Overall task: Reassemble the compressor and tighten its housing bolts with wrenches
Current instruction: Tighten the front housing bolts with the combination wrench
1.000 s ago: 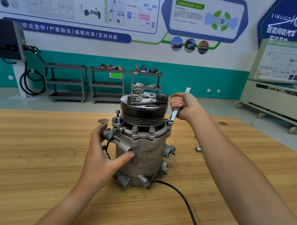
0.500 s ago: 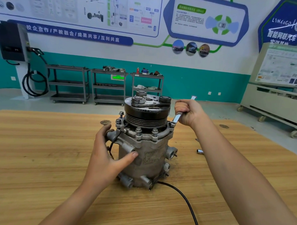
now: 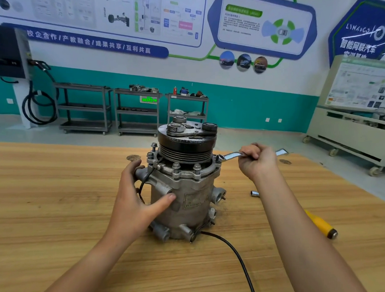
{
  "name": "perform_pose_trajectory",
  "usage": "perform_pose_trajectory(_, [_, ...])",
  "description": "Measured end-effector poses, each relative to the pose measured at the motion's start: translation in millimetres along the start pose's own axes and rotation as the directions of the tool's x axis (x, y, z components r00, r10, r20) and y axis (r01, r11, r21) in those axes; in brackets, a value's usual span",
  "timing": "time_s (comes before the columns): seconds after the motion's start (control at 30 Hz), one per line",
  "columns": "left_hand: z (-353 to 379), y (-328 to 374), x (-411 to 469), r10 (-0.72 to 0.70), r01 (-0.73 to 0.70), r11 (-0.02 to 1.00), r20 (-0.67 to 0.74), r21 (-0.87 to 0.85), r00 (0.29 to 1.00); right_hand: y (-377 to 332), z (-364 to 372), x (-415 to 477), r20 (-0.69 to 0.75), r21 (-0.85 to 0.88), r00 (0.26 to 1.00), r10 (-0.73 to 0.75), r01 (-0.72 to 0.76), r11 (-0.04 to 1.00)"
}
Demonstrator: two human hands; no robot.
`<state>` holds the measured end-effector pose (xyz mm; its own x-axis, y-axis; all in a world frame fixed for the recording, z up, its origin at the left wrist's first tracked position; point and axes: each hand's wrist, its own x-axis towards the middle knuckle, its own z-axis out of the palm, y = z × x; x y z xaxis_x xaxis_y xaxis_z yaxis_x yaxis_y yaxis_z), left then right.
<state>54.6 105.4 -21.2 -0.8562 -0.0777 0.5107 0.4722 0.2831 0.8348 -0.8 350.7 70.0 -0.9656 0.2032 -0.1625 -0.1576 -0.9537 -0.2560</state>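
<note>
Fingers (image 3: 250, 154) of the right hand (image 3: 257, 163) curl tight round the wrench (image 3: 230, 155), its ring on a bolt (image 3: 218, 159) at the flange's right. The left hand (image 3: 132, 206) spreads wide against the compressor (image 3: 189, 196), upright at the middle of the counter (image 3: 58, 218). If that brace slips, the body could twist or tip; a half-seated ring could round the bolt. A socket (image 3: 254, 193) and yellow tool (image 3: 320, 225) lie toward the right edge; a cable (image 3: 236, 254) trails to the near edge. The pulley (image 3: 187, 144) crowds the swing.
</note>
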Motion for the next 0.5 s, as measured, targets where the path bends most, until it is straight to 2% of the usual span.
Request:
perform_pose_trajectory(0.07, [-0.2,0.7,-0.8,-0.002,0.002,1.0,0.001,0.002,1.0,-0.4,-5.4,-5.1,-0.015,-0.039,0.999,-0.036,0.035,0.999])
perform_pose_trajectory(0.17, [-0.7,0.8,-0.2,0.002,-0.002,1.0,0.002,0.006,1.0,2.5,-15.5,-12.1,-0.037,-0.319,0.98,-0.197,0.175,0.932])
perform_pose_trajectory(0.3, [-0.6,-0.2,-0.2,0.004,-0.004,1.0,-0.009,0.0,1.0,-10.1,-14.6,-20.6,-0.013,-0.25,0.992,-0.125,0.118,0.961])
perform_pose_trajectory(0.5, [-0.1,0.3,0.0,0.008,-0.008,1.0,-0.005,0.002,1.0,-22.6,28.4,-33.9,0.165,-0.266,0.974,-0.157,0.197,0.944])
